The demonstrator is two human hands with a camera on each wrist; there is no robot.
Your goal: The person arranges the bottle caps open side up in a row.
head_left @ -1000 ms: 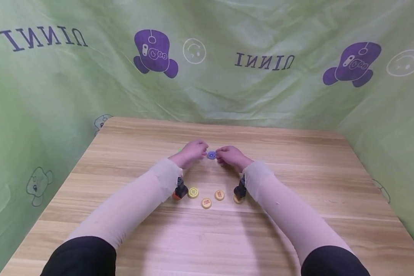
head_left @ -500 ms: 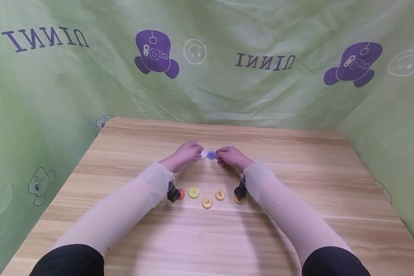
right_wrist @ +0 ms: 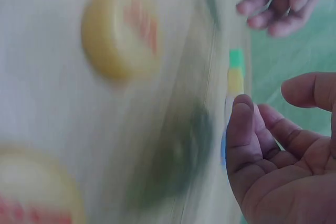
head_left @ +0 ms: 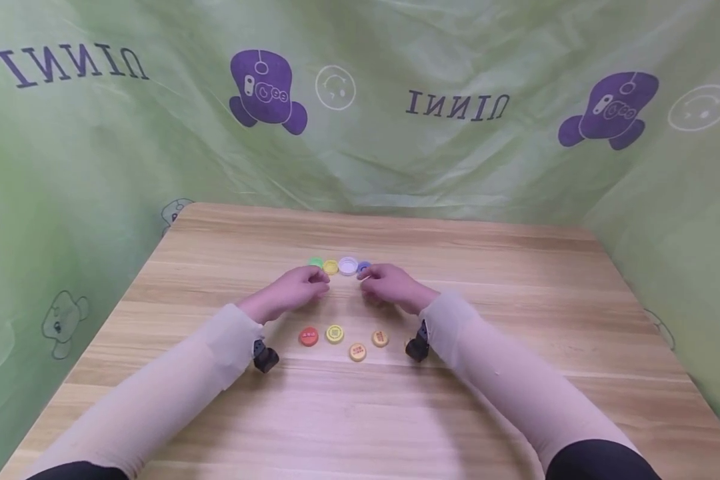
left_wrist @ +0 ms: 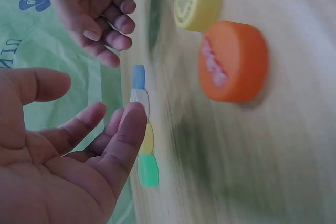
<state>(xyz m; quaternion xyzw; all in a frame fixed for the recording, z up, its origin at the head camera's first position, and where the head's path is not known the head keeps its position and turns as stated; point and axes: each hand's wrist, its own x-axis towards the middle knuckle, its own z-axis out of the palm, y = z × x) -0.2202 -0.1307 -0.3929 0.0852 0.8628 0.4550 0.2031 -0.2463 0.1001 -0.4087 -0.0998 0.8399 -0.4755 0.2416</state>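
While left hand (head_left: 294, 288) and right hand (head_left: 394, 287) are held slack and wide, a round blue, seemingly plastic cap (head_left: 364, 265) is partly hidden mid-frame.

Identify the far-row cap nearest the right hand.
The blue cap, at the right end by the right hand; the white cap, yellow cap and green cap lie farther left.

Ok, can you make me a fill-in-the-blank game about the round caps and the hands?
The far row runs, left to right: round green plastic cap, round yellow plastic cap, round white plastic cap, round ____ plastic cap.
In the near group, the round orange-red plastic cap lies next to a round ____ plastic cap.
The left hand holds ____.

Missing words: blue; yellow; nothing.
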